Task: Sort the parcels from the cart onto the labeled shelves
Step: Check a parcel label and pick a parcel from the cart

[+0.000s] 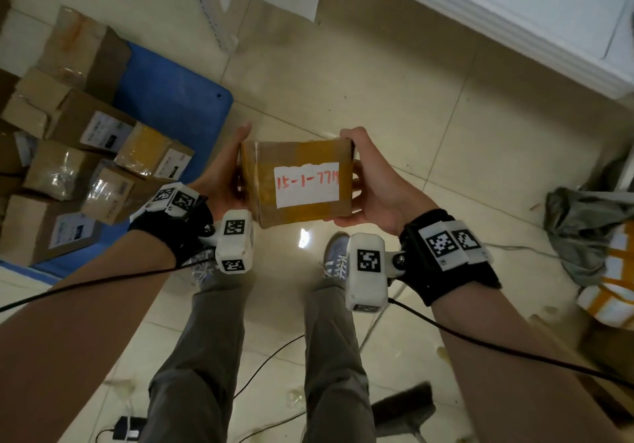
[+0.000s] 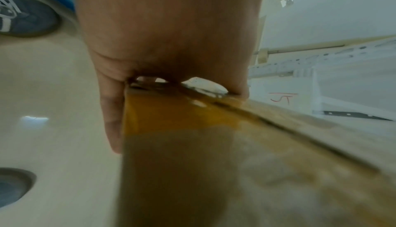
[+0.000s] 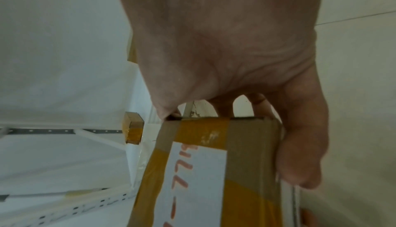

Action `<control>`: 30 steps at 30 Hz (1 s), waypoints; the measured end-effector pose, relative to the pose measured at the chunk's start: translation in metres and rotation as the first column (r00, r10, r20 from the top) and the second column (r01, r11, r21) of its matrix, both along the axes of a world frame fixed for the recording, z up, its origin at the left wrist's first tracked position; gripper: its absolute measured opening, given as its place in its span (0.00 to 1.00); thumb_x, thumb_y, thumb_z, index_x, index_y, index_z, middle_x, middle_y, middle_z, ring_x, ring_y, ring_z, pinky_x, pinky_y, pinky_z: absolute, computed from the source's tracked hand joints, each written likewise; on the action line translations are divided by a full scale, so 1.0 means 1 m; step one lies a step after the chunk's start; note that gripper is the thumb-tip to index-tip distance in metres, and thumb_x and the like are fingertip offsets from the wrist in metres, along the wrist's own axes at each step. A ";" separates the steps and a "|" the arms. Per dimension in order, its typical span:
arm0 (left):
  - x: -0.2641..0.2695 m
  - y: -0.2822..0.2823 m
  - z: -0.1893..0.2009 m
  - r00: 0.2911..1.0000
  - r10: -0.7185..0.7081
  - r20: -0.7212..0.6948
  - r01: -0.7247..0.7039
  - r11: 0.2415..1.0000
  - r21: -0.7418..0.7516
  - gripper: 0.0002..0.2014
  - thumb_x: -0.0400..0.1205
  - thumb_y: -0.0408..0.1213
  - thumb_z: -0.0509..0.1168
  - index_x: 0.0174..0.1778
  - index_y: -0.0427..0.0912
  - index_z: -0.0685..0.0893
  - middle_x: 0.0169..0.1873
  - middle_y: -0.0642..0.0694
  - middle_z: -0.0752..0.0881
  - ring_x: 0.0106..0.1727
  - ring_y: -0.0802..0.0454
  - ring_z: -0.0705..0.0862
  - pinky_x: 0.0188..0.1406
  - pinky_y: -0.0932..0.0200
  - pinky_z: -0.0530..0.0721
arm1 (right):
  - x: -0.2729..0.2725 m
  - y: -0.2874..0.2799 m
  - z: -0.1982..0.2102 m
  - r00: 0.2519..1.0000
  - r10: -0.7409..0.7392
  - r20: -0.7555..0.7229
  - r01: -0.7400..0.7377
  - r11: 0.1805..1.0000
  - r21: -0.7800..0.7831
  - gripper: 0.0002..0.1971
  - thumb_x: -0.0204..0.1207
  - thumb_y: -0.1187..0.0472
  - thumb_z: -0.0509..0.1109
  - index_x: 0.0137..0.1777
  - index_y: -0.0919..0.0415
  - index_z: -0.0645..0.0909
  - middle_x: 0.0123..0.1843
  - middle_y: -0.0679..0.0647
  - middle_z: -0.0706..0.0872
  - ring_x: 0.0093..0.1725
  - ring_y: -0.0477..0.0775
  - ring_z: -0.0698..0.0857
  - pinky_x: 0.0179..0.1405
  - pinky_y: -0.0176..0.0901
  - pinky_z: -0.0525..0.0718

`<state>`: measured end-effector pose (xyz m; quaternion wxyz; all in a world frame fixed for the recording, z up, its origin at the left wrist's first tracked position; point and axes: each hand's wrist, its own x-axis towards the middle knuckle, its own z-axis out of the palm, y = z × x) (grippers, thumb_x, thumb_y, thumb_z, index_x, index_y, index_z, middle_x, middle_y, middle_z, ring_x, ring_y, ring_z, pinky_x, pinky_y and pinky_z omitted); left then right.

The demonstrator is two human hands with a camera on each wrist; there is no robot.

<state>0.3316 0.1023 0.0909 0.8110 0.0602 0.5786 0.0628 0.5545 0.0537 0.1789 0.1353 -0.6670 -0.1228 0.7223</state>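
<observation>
A box (image 1: 298,182) sits between the left hand (image 1: 219,182) and the right hand (image 1: 374,182), above the floor (image 1: 394,106) and the person's shoes (image 1: 334,259). Left of the box a cart (image 1: 171,99) carries a heap of parcels (image 1: 68,154). Beyond the box, to its right, stands a shelf (image 1: 514,13). Far right of the box a bag (image 1: 583,233) lies on the floor.
</observation>
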 end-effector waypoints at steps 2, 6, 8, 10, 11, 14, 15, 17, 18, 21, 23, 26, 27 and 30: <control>0.012 0.005 0.012 0.999 0.048 -0.002 -0.048 0.998 0.051 0.41 0.69 0.74 0.69 0.68 0.45 0.84 0.61 0.40 0.89 0.62 0.40 0.88 0.51 0.43 0.88 | 0.010 -0.002 0.007 1.000 -0.012 0.028 0.010 0.999 0.052 0.29 0.82 0.30 0.51 0.56 0.52 0.82 0.59 0.64 0.87 0.59 0.67 0.88 0.40 0.51 0.91; 0.046 0.020 0.043 0.995 -0.040 -0.091 0.063 0.964 0.259 0.51 0.65 0.77 0.68 0.78 0.46 0.77 0.72 0.28 0.76 0.75 0.30 0.74 0.67 0.46 0.80 | 0.036 -0.002 0.024 0.993 -0.092 0.073 0.080 0.985 0.155 0.27 0.84 0.32 0.47 0.52 0.49 0.82 0.53 0.59 0.88 0.57 0.63 0.87 0.42 0.52 0.87; 0.067 0.032 0.063 0.989 -0.073 -0.126 0.113 0.929 0.352 0.54 0.66 0.79 0.66 0.83 0.48 0.68 0.78 0.28 0.63 0.78 0.27 0.65 0.70 0.42 0.77 | 0.052 -0.002 0.032 0.981 -0.164 0.100 0.140 0.967 0.211 0.25 0.85 0.35 0.47 0.46 0.48 0.79 0.46 0.56 0.86 0.56 0.63 0.86 0.44 0.53 0.85; 0.090 0.042 0.085 0.983 -0.070 -0.167 0.136 0.898 0.419 0.50 0.66 0.79 0.66 0.81 0.56 0.72 0.77 0.33 0.74 0.71 0.28 0.78 0.64 0.40 0.84 | 0.067 0.001 0.040 0.966 -0.235 0.107 0.197 0.939 0.282 0.24 0.85 0.36 0.48 0.46 0.50 0.78 0.43 0.56 0.87 0.55 0.63 0.86 0.46 0.53 0.84; 0.099 0.047 0.094 0.981 -0.062 -0.182 0.139 0.885 0.445 0.46 0.68 0.78 0.65 0.78 0.57 0.74 0.74 0.39 0.79 0.66 0.34 0.83 0.58 0.39 0.87 | 0.073 0.004 0.043 0.959 -0.263 0.105 0.219 0.925 0.312 0.24 0.85 0.36 0.48 0.47 0.51 0.79 0.43 0.56 0.88 0.55 0.63 0.87 0.46 0.52 0.83; 0.130 0.059 0.120 0.986 -0.075 -0.146 0.139 0.853 0.503 0.30 0.77 0.71 0.63 0.69 0.58 0.74 0.66 0.44 0.82 0.61 0.39 0.86 0.54 0.39 0.90 | 0.092 0.016 0.055 0.934 -0.346 0.089 0.286 0.874 0.392 0.27 0.84 0.35 0.49 0.53 0.51 0.85 0.50 0.58 0.92 0.59 0.64 0.87 0.48 0.50 0.83; 0.141 0.061 0.131 0.987 -0.091 -0.131 0.146 0.847 0.512 0.24 0.78 0.69 0.63 0.65 0.60 0.74 0.64 0.43 0.83 0.60 0.39 0.86 0.54 0.38 0.90 | 0.099 0.021 0.059 0.925 -0.372 0.079 0.308 0.854 0.420 0.27 0.84 0.35 0.50 0.54 0.51 0.86 0.51 0.58 0.93 0.60 0.64 0.87 0.51 0.51 0.84; 0.158 0.065 0.147 0.985 -0.135 -0.105 0.171 0.828 0.534 0.23 0.78 0.68 0.65 0.65 0.63 0.75 0.62 0.43 0.85 0.59 0.38 0.87 0.54 0.38 0.90 | 0.110 0.034 0.067 0.907 -0.417 0.055 0.345 0.812 0.471 0.26 0.85 0.35 0.50 0.52 0.49 0.86 0.47 0.53 0.92 0.60 0.62 0.87 0.54 0.52 0.84; 0.165 0.067 0.154 0.983 -0.153 -0.101 0.184 0.819 0.544 0.27 0.76 0.69 0.66 0.69 0.64 0.75 0.62 0.42 0.85 0.60 0.37 0.88 0.54 0.37 0.90 | 0.115 0.041 0.072 0.901 -0.433 0.042 0.359 0.795 0.489 0.25 0.85 0.35 0.49 0.51 0.48 0.85 0.46 0.51 0.91 0.59 0.61 0.86 0.54 0.52 0.84; 0.179 0.074 0.162 0.981 -0.162 -0.109 0.195 0.805 0.560 0.36 0.73 0.70 0.68 0.76 0.63 0.68 0.64 0.41 0.84 0.59 0.36 0.88 0.55 0.36 0.89 | 0.127 0.063 0.080 0.890 -0.455 0.017 0.380 0.762 0.525 0.24 0.86 0.36 0.49 0.52 0.48 0.83 0.47 0.50 0.91 0.59 0.59 0.85 0.54 0.52 0.84; 0.188 0.081 0.163 0.980 -0.152 -0.132 0.201 0.792 0.576 0.43 0.71 0.70 0.71 0.79 0.59 0.65 0.63 0.41 0.84 0.58 0.36 0.88 0.54 0.36 0.90 | 0.132 0.077 0.082 0.890 -0.457 -0.001 0.383 0.746 0.544 0.23 0.87 0.36 0.50 0.57 0.48 0.83 0.53 0.52 0.91 0.62 0.58 0.86 0.58 0.54 0.85; 0.201 0.095 0.162 0.980 -0.092 -0.175 0.179 0.788 0.589 0.47 0.68 0.66 0.76 0.79 0.51 0.64 0.61 0.42 0.85 0.55 0.38 0.89 0.49 0.40 0.92 | 0.138 0.096 0.083 0.896 -0.443 -0.025 0.380 0.739 0.556 0.18 0.87 0.38 0.53 0.58 0.46 0.81 0.56 0.50 0.89 0.63 0.58 0.86 0.61 0.56 0.87; 0.204 0.101 0.160 0.982 -0.061 -0.179 0.157 0.789 0.594 0.46 0.69 0.64 0.76 0.78 0.49 0.65 0.60 0.42 0.85 0.55 0.40 0.90 0.48 0.43 0.92 | 0.140 0.102 0.082 0.898 -0.438 -0.034 0.382 0.740 0.554 0.17 0.87 0.38 0.54 0.58 0.46 0.80 0.57 0.50 0.89 0.63 0.58 0.86 0.61 0.56 0.87; 0.214 0.119 0.156 0.989 0.048 -0.137 0.050 0.775 0.630 0.38 0.74 0.56 0.76 0.75 0.46 0.67 0.59 0.42 0.85 0.57 0.43 0.88 0.50 0.47 0.92 | 0.147 0.119 0.074 0.911 -0.409 -0.055 0.367 0.741 0.562 0.19 0.87 0.38 0.56 0.65 0.47 0.79 0.65 0.51 0.87 0.68 0.59 0.84 0.67 0.60 0.83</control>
